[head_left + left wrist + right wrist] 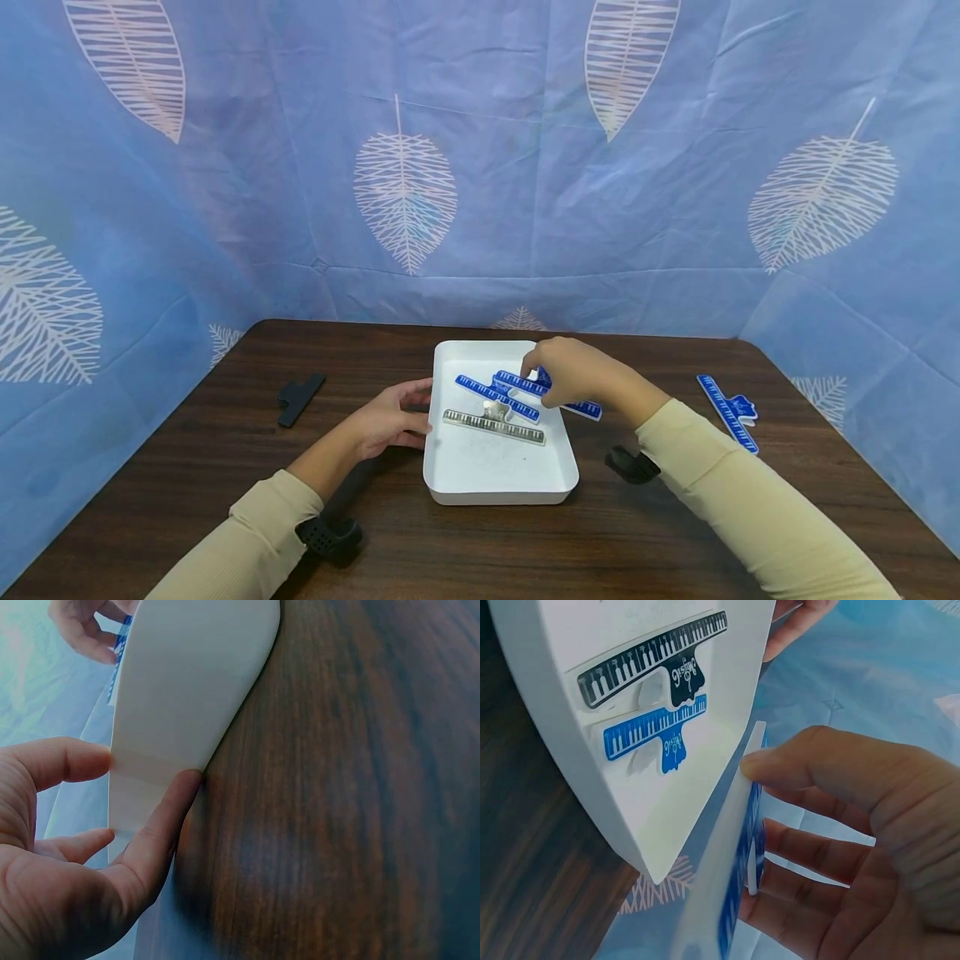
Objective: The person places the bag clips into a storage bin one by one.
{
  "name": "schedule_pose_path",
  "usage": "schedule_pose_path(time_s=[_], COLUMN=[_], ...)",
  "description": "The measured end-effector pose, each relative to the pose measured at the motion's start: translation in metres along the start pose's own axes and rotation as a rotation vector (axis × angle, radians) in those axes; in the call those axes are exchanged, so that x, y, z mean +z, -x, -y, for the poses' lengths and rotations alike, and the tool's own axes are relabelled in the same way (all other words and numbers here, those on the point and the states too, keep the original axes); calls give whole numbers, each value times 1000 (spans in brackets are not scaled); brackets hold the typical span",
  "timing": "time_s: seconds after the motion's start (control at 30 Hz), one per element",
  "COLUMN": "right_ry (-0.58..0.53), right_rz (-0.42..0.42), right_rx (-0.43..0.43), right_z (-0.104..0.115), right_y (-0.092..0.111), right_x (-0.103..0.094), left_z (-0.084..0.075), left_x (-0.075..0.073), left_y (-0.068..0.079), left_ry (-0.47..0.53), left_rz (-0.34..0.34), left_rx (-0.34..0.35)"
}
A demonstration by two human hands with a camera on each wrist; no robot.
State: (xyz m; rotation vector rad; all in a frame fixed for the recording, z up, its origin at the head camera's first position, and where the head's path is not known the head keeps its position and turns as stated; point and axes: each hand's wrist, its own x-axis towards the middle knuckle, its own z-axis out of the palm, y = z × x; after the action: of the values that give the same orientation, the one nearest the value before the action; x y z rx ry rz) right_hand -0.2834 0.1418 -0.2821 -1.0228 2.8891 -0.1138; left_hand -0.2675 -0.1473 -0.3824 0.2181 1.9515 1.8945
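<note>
A white tray (495, 479) stands in the middle of the table. My left hand (382, 421) rests its fingertips against the tray's left wall, fingers spread; in the left wrist view one finger (184, 795) meets the wall's lower edge. Above the tray's right side, my right hand (573, 375) pinches a blue piano-key clip (588, 410) between thumb and fingers. The right wrist view shows this clip (724, 825) edge-on, apart from the tray. Inside the tray lie another blue clip (476, 388) and a black-and-silver piano-key clip (495, 427), side by side.
Another blue piano-key clip (727, 414) lies on the table to the right. At the left lies a black clip (302, 400). Dark wood makes up the tabletop (420, 550). A blue curtain (487, 208) with white leaves hangs behind and beside it.
</note>
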Motion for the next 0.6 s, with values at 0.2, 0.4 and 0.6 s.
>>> schedule_pose_path(time_s=[0.2,0.4,0.6], right_ry=[-41,-84,-107], right_rz=[16,27,34], right_rx=[-23,28,80], right_z=[2,1,0], right_y=[-14,-26,-37], right_x=[3,14,26], left_z=[0,0,0], left_x=[0,0,0], left_y=[1,2,1], left_ry=[-5,-3,-1], left_rz=[-4,-7,-3], left_rx=[0,3,5])
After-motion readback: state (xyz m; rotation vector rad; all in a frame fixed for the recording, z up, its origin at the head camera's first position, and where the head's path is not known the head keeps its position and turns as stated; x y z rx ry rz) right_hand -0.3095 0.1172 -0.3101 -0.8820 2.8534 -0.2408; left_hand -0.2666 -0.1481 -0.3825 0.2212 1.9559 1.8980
